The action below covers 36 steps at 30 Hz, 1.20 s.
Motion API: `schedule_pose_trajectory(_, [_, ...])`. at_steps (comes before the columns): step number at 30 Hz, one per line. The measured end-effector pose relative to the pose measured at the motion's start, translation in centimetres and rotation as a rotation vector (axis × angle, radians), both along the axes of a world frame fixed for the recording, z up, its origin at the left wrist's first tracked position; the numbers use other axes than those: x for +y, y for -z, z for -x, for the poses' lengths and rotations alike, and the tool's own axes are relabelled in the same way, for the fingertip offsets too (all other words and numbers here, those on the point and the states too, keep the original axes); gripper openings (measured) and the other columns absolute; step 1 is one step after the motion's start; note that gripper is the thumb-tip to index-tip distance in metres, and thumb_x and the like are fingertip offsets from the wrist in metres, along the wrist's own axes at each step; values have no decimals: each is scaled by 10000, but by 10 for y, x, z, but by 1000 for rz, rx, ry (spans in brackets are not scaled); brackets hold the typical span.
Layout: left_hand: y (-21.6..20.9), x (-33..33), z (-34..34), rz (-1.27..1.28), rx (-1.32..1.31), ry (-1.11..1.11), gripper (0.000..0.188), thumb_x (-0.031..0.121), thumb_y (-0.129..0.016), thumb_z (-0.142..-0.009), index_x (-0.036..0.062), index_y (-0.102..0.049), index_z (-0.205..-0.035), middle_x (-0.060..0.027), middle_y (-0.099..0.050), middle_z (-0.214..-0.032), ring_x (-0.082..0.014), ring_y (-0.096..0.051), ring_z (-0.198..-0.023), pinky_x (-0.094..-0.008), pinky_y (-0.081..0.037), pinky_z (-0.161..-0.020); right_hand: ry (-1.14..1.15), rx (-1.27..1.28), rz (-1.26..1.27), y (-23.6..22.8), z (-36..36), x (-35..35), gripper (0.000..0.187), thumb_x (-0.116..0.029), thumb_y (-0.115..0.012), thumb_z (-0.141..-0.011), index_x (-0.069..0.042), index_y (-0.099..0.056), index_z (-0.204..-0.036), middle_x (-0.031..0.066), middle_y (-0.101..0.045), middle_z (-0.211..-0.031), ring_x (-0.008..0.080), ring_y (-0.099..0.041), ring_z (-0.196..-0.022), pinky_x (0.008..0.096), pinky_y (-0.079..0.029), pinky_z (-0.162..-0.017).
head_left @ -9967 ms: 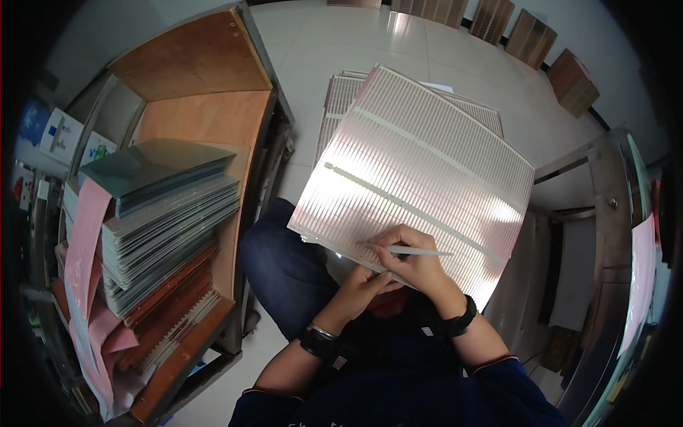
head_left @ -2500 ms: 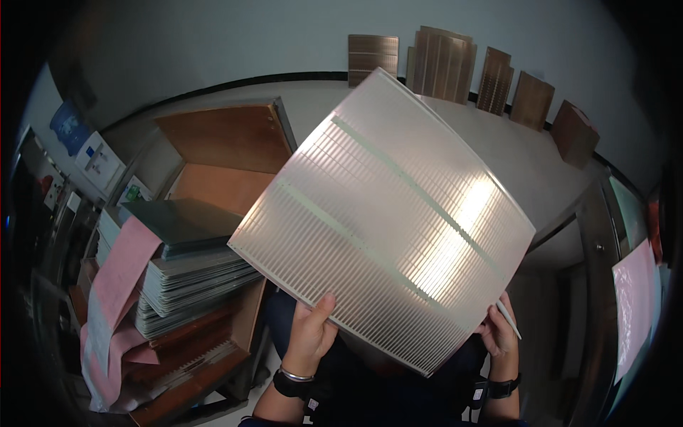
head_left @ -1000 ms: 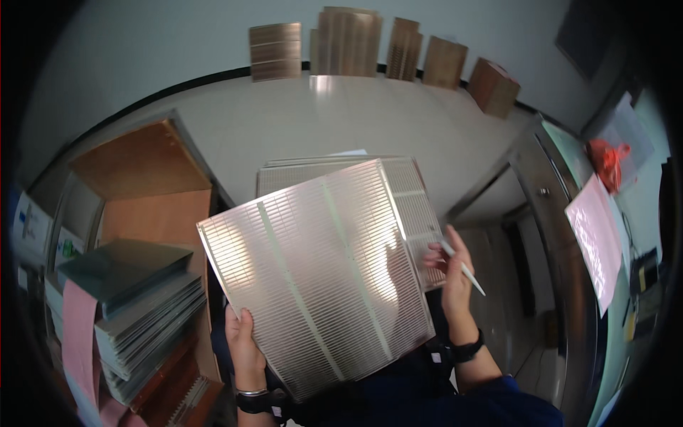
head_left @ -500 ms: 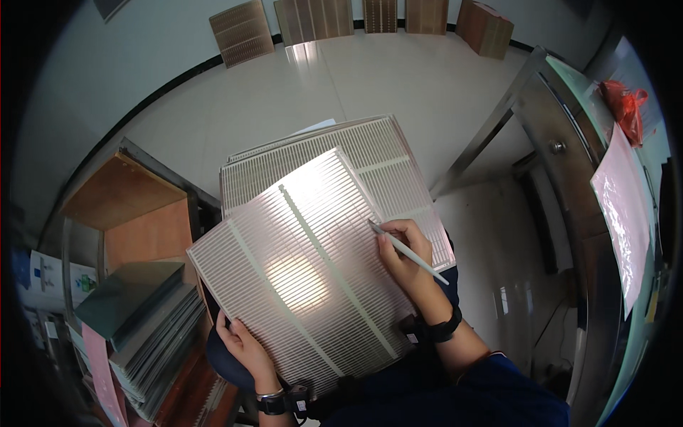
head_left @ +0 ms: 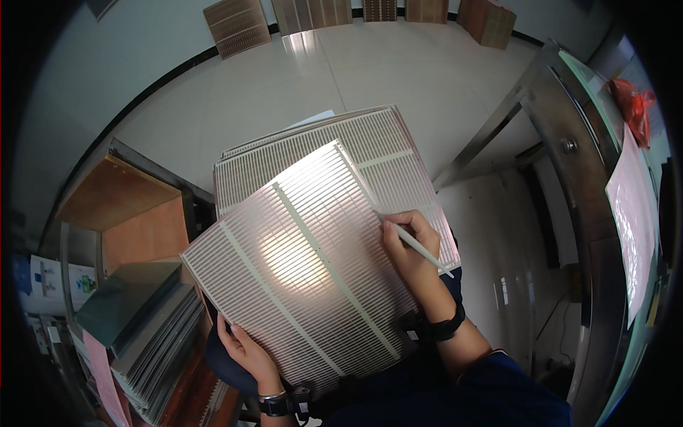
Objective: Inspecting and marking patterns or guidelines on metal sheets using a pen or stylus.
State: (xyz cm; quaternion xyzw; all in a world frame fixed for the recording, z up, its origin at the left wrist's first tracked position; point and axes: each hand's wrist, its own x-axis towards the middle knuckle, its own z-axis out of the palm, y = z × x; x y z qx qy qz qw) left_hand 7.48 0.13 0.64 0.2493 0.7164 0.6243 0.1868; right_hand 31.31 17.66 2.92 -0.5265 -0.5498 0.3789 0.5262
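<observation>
A shiny, pinkish panel (head_left: 313,242) with rows of fine pale stripes and a few plain bands lies tilted across my lap. My left hand (head_left: 249,358) grips its lower left edge, thumb on top and fingers along the rim. Pinched in my right hand (head_left: 416,245) is a slim pale pen-like tool (head_left: 425,251), slanting down to the right. The tool's working end meets the panel's right edge, mostly covered by my fingers. Under the panel's far part rests a stack of similar striped panels (head_left: 384,139).
At left stand an open wooden box (head_left: 142,228) and a pile of dark green and grey sheets (head_left: 142,306). To the right is a metal-framed table (head_left: 555,135) bearing pink film (head_left: 633,220) and a red plastic bag (head_left: 632,110). Several brown panels (head_left: 238,27) lean against the far wall.
My right hand has shifted slightly right and up along the panel's edge, the tool turning a little with it. My left hand keeps its hold. The whole view has shifted slightly.
</observation>
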Motion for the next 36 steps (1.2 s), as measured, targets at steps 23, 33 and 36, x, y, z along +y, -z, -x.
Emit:
schedule_pose_trajectory(23, [2, 2, -1, -14, -5, -10, 397, 183, -383, -1006, -15, -358, -1349, -144, -541, -1219, -177, -529, -1031, -302, -395, -918, -31, -20, -20, 1, 3, 1, 103, -85, -661, -830, 8, -627, -857, 66, -660, -705, 82, -622, -637, 201, -488, -575])
schedule_pose_trajectory(33, [8, -2, 4, 25, 3, -12, 416, 217, -391, -1005, -14, -355, -1348, -154, -472, -1303, -201, -480, -1127, -322, -344, -986, -107, 34, -52, 4, 0, 1, 112, -94, -662, -827, 8, -619, -848, 58, -649, -697, 77, -609, -620, 204, -481, -561])
schedule_pose_trajectory(36, [9, -1, 4, 18, 33, -15, 383, 204, -391, -1004, 16, -364, -1337, -154, -523, -1246, -197, -527, -1068, -321, -414, -929, -90, -13, -55, 3, 0, 1, 108, -91, -660, -827, 7, -616, -843, 53, -647, -696, 73, -605, -624, 202, -479, -561])
